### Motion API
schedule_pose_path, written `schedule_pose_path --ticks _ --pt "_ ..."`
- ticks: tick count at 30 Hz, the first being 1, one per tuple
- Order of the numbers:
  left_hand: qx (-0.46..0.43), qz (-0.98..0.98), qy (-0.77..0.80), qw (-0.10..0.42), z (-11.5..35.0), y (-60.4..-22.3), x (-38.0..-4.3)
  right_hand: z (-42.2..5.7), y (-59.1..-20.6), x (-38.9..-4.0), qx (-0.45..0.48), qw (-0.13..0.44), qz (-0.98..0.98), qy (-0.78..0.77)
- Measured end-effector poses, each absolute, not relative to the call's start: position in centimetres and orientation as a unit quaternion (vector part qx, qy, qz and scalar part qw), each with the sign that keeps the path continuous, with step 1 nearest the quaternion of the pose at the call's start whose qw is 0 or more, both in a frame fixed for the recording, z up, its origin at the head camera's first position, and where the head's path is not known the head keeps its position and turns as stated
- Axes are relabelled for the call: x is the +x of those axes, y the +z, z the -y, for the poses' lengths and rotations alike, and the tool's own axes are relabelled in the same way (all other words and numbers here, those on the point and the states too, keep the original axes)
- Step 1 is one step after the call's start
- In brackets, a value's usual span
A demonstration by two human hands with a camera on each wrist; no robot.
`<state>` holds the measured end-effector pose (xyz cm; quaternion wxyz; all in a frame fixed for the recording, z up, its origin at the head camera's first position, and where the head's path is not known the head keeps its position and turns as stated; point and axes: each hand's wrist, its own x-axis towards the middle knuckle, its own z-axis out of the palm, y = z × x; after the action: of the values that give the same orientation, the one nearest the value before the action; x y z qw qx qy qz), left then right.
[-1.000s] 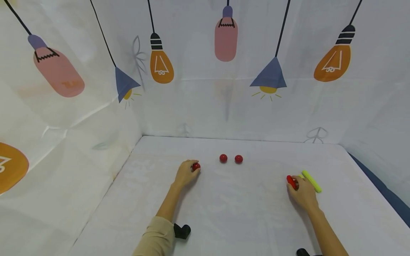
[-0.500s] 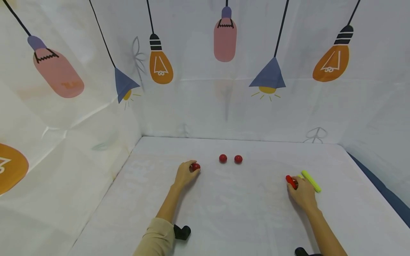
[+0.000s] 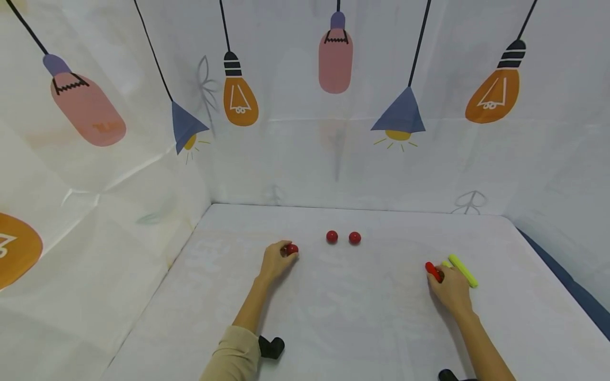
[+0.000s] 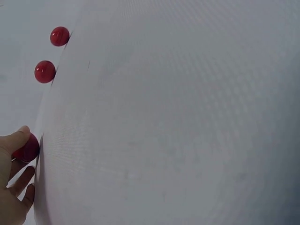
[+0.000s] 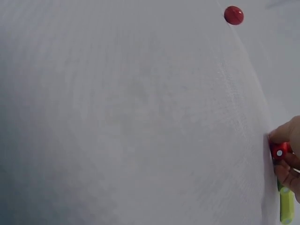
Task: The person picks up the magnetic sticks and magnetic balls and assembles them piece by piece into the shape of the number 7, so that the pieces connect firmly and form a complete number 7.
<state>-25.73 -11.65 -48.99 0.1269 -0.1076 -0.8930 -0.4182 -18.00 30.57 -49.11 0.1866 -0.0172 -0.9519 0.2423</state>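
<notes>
My left hand (image 3: pixel 274 261) rests at the left of the white table, thumb and fingers around a red ball (image 3: pixel 293 249). The left wrist view shows this glossy ball (image 4: pixel 29 149) pinched close over the table surface. On the right, my right hand (image 3: pixel 451 292) grips a short red stick (image 3: pixel 432 271) between thumb and fingers. A white dot marks the end of that red stick (image 5: pixel 279 153) in the right wrist view. Just beyond the hand lies a yellow-green stick (image 3: pixel 463 271), and a second yellow-green piece (image 3: pixel 446 263) is partly hidden behind the fingers.
Two more red balls, one on the left (image 3: pixel 332 237) and one on the right (image 3: pixel 355 238), sit side by side toward the back of the table (image 3: pixel 343 317). White sheeting printed with lamps (image 3: pixel 305 159) rises behind the table and along its left side.
</notes>
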Motion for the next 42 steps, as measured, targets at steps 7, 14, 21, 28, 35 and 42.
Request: schedule_pose_path --ticks 7,14,21,28,35,42 --pt "-0.103 0.862 -0.476 0.143 11.8 -49.4 -25.5 -30.4 -48.8 -18.0 -0.023 0.173 0.953 0.249" --pt "-0.116 0.860 -0.476 0.145 11.8 -49.4 -25.5 -30.3 -48.5 -18.1 -0.038 0.148 0.955 0.253" --pt "-0.122 0.859 -0.480 0.126 11.5 -48.9 -24.9 -30.4 -48.3 -18.3 -0.036 0.141 0.957 0.250" --pt "-0.130 0.859 -0.485 0.102 11.0 -48.4 -24.4 -30.4 -48.2 -18.3 -0.033 0.150 0.956 0.250" --pt "-0.139 0.855 -0.494 0.075 10.4 -48.3 -23.7 -30.3 -48.1 -18.2 -0.036 0.154 0.956 0.246" --pt "-0.136 0.859 -0.492 0.047 10.0 -48.8 -23.2 -30.2 -48.1 -18.2 -0.043 0.142 0.958 0.244"
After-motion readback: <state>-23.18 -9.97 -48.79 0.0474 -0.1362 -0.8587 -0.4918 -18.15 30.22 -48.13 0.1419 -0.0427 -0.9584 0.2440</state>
